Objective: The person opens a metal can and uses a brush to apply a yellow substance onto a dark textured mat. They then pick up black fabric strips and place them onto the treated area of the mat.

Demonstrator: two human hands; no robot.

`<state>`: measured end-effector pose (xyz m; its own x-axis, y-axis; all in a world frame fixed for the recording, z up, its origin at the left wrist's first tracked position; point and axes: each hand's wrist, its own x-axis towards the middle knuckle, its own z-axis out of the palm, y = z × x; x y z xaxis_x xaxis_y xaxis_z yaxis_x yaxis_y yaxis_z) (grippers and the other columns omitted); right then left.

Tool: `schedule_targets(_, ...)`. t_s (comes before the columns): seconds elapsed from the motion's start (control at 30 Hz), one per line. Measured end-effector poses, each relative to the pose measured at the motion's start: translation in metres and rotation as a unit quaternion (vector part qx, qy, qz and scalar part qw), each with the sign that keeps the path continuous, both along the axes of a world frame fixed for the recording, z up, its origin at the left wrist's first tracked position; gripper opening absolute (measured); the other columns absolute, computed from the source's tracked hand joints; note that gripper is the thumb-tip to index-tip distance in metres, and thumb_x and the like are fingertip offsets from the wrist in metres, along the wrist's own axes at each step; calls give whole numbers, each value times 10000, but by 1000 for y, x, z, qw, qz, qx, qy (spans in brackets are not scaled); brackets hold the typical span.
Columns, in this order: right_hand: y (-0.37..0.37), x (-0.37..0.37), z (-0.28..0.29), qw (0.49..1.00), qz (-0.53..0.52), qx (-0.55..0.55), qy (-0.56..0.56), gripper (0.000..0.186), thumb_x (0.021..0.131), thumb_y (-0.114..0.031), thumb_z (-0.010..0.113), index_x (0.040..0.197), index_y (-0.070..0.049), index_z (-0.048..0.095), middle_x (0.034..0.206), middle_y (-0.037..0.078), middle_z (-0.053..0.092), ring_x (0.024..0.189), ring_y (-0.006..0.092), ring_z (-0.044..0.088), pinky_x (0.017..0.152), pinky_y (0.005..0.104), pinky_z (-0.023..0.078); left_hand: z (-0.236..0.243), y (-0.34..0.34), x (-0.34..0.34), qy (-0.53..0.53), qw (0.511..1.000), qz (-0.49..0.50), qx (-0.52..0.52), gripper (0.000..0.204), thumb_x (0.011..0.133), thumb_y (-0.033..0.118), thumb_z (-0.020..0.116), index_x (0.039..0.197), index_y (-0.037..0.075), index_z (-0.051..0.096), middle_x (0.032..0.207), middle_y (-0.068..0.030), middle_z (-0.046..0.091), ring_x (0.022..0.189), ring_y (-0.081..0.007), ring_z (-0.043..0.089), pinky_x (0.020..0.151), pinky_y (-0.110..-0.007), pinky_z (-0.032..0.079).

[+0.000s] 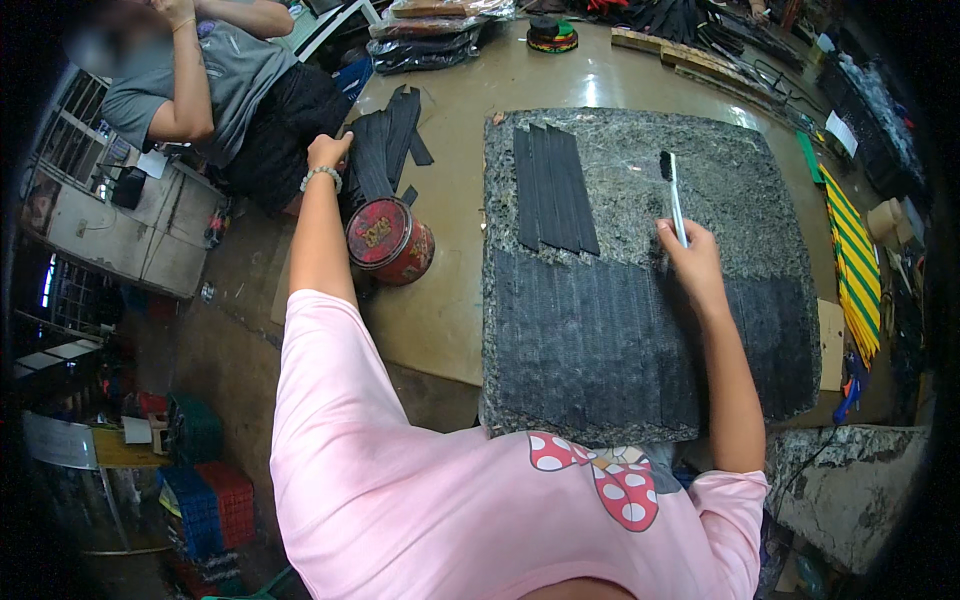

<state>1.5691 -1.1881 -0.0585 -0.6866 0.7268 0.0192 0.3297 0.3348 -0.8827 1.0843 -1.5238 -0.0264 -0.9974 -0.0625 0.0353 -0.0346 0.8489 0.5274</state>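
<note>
In my right hand (693, 258) is a toothbrush (677, 205), its pale handle between my closed fingers and its dark bristle head pointing away from me. It is over the bare upper part of a rough grey-black slab (720, 160). Several loose black strips (555, 190) lie side by side at the slab's upper left. Below them, a row of flat black strips (600, 340) covers the near half. My left hand (328, 152) reaches far left, fingers curled, beside a pile of black strips (385, 140); what it grips is hidden. A red tin (388, 242) with its lid on stands close by.
A person in a grey shirt (225, 90) is at the far left. Stacked plastic-wrapped packs (430, 35) and a round coil of colourful bands (552, 38) sit at the table's back. Wooden slats (700, 70) lie at the back right. Yellow-green striped material (853, 270) lies beyond the slab's right edge.
</note>
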Motion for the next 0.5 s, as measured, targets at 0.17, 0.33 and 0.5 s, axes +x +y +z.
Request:
schedule_targets(0.17,1,-1,-6,999,27,17,5,304,875,-289,647,946,4,683,670,36,618,622,103,543,587,290,431,-16,1,13,38,984,-76,-156,564,651,521,807,760,-22,699,759,-162,691,685,-254,683,670,-385,547)
schedule_targets(0.33,-4,0,-9,999,34,15,27,305,870,-291,651,938,4,688,689,57,642,631,109,561,596,295,443,-27,-3,8,108,985,-51,-124,391,669,396,835,734,29,717,736,-109,696,583,-174,656,526,-301,527)
schedule_targets(0.5,1,4,-3,999,26,27,34,291,873,-276,652,927,8,688,675,45,628,623,98,544,585,290,436,-5,-12,12,33,994,-46,90,257,752,239,773,737,7,661,674,-84,653,547,-143,609,486,-273,489)
